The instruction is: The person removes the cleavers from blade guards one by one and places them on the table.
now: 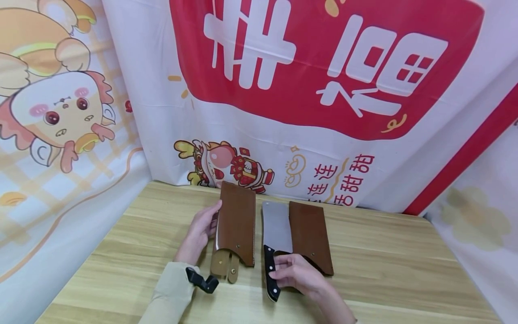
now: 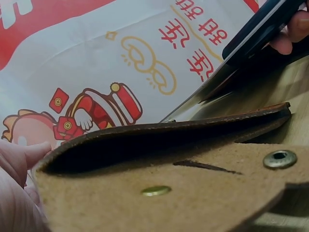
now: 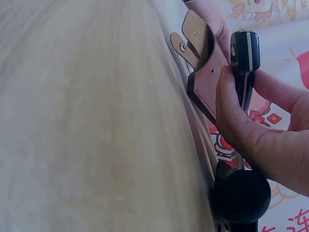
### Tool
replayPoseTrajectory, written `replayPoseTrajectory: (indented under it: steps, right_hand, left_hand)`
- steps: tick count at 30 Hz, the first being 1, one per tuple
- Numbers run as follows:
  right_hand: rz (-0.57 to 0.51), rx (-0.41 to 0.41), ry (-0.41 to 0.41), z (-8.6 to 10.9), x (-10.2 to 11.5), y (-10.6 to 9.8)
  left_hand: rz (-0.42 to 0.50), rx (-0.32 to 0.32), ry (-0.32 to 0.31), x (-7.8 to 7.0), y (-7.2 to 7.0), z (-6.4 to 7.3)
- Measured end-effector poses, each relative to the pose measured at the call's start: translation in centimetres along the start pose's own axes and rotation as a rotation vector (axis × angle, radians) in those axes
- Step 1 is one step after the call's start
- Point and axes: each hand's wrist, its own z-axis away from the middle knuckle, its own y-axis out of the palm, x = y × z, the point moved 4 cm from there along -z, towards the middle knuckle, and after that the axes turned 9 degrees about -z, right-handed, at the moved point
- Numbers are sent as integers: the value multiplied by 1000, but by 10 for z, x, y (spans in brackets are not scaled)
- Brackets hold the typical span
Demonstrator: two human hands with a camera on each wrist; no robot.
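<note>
My left hand [image 1: 205, 223] grips the left edge of a brown leather knife sheath [image 1: 236, 220], tilted up off the table. Its tan strap flaps [image 2: 111, 203] with metal snaps hang open, and the dark mouth of the sheath shows in the left wrist view. Just right of it, a cleaver [image 1: 277, 227] has its broad blade pointing away. Thumb and fingers of my right hand [image 1: 297, 275] pinch its black riveted handle [image 3: 245, 53]. A second brown sheath [image 1: 310, 236] lies right of the blade, partly covered by my right hand.
The wood-grain table [image 1: 388, 270] extends to both sides. A printed white and red cloth [image 1: 323, 121] hangs along its back edge. A black rounded object [image 3: 241, 195] is close below my right hand in the right wrist view; its kind is unclear.
</note>
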Motion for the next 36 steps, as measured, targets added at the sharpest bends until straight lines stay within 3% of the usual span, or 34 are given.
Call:
replayPoseTrajectory:
  steps: [11, 20, 26, 31, 36]
  right_hand:
    - [-11, -4, 6, -3, -7, 6]
    - [-7, -43, 21, -6, -10, 5]
    - [10, -66, 10, -4, -10, 5]
    - [36, -94, 1, -3, -9, 6]
    - [44, -68, -5, -4, -11, 8]
  left_hand:
    - [-53, 5, 10, 3, -3, -1]
    - [-236, -4, 49, 4, 0, 0]
    - [-337, 3, 113, 3, 4, 1]
    - [-367, -20, 131, 2, 1, 0]
    - [-370, -32, 129, 0, -4, -1]
